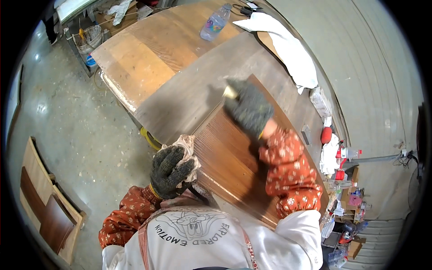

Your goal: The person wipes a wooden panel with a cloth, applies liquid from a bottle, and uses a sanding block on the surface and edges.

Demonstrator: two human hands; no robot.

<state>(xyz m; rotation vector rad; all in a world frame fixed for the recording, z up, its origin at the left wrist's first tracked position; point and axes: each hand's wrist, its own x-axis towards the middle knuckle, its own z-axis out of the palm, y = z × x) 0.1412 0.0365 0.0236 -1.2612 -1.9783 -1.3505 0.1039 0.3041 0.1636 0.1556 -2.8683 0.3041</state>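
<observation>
A bottle (215, 23) sits at twelve o'clock on the worktable (180, 96), white cloth (292, 51) at one, grey floor (94, 130) at nine; left hand (169, 171) clutches a rag (191, 155), right hand (250, 105) grips a pale piece (230, 92).

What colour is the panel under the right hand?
The panel is brown with darker streaks; see head view.

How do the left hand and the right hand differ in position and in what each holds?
The left hand holds a crumpled pale cloth at the left edge of the brown panel; the right hand is over its far part, with a small pale object too blurred to identify.
The left hand looks fairly sharp, the right hand blurred.
Both wear dark gray gloves.
</observation>
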